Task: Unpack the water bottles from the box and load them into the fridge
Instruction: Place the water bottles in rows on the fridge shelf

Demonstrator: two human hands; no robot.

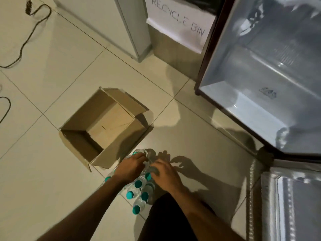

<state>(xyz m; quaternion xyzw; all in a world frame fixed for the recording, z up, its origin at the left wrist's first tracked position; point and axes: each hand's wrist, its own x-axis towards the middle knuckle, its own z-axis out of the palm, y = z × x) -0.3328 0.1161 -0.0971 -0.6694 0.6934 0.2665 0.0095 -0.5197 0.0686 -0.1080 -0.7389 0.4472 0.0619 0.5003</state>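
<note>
here both hands (132, 166) (165, 174) reach down, fingers curled on the bottle pack (139, 184) (shrink-wrapped).

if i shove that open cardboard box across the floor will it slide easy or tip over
The cardboard box looks empty, so it is probably light and should slide easily on the smooth tiled floor. It sits low and wide, so tipping seems unlikely. Its loose flaps would likely bend if pushed there; push a wall instead.
</note>
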